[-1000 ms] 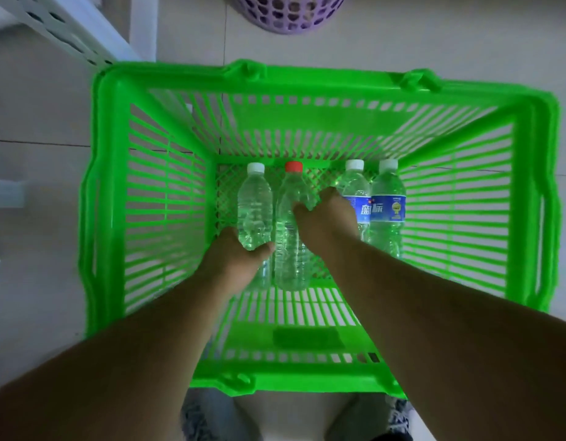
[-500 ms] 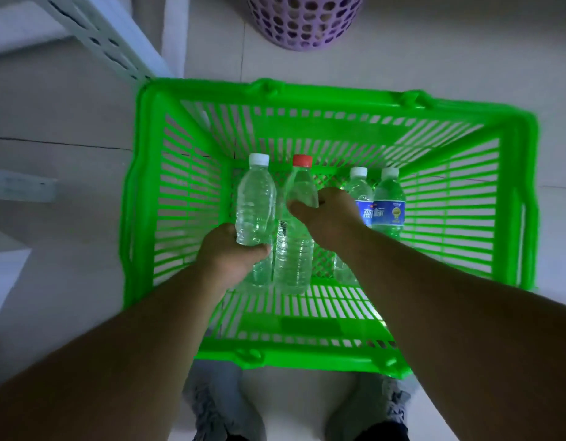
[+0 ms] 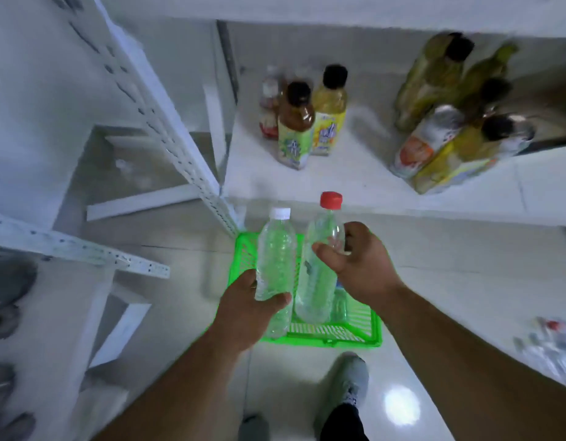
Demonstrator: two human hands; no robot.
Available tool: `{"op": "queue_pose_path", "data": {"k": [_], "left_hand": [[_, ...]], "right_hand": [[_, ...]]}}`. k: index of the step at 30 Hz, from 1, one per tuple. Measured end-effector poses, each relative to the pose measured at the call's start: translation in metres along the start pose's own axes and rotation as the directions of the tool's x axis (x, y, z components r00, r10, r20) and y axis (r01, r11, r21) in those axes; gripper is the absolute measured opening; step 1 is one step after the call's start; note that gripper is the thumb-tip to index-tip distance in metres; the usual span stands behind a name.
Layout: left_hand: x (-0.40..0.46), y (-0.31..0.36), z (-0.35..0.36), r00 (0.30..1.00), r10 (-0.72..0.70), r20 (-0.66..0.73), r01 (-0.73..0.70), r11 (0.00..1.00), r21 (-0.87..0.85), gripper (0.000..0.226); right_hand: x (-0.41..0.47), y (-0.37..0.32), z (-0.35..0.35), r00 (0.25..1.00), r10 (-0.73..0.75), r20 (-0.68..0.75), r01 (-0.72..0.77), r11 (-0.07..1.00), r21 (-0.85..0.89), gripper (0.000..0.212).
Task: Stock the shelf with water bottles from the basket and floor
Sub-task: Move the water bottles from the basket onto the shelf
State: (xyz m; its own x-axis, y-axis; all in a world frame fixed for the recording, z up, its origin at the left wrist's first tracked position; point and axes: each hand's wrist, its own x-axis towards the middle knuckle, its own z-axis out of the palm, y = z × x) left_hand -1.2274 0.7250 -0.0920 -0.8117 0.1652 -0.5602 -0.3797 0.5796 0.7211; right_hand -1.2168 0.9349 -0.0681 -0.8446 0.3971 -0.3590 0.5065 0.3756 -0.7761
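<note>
**Q:** White metal on the left, what is it?
**A:** White shelf posts point(image 3: 167, 122) with rows of holes slant across the upper left of the frame. Grey shoes sit blurred at the far left edge.

**Q:** And the hands?
**A:** In the middle, the left hand point(image 3: 243, 310) is wrapped around the lower part of a clear water bottle with a white cap point(image 3: 275, 265), held upright. Just beside it to the right, the right hand point(image 3: 358, 265) grips a clear water bottle with a red cap point(image 3: 319, 259) near its upper half, thumb in front, fingers behind. Both bottles are raised above a green basket point(image 3: 339, 337) on the pale floor; more bottles lie inside it, partly hidden.

**Q:** Where is the shelf?
**A:** Its white board point(image 3: 354, 183) runs across the upper middle and right. Tea and juice bottles point(image 3: 307, 122) stand at its centre, and a blurred cluster of yellow-green bottles point(image 3: 450, 116) at upper right.

**Q:** Anything lower down?
**A:** A grey shoe point(image 3: 351, 383) at bottom centre, and blurred packed bottles point(image 3: 552, 351) on the floor at lower right.
</note>
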Motion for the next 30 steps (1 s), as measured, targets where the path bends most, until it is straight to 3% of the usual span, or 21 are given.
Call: {"op": "queue_pose_path", "data": {"k": [5,13,21,30], "left_hand": [[-0.104,0.092,-0.069,0.988,0.156,0.019,-0.156,0.988,-0.017,0.033],[-0.251,0.184,-0.135,0.937,0.348,-0.022,-0.348,0.934,-0.079,0.029],[-0.309,0.238,-0.146,0.902,0.420,-0.098,-0.428,0.900,-0.085,0.034],[-0.322,0.313,-0.091,0.863,0.489,-0.123,-0.501,0.859,-0.100,0.034]], "right_hand": [[-0.097,-0.113,-0.079,0.990,-0.112,-0.089,0.116,0.993,0.038,0.052],[-0.245,-0.236,-0.169,0.934,-0.277,-0.224,0.298,0.953,0.063,0.032],[-0.303,-0.276,-0.230,0.885,-0.341,-0.315,0.362,0.932,0.006,0.024],[-0.277,-0.268,-0.310,0.867,-0.391,-0.310,0.403,0.915,-0.027,0.031]]}}
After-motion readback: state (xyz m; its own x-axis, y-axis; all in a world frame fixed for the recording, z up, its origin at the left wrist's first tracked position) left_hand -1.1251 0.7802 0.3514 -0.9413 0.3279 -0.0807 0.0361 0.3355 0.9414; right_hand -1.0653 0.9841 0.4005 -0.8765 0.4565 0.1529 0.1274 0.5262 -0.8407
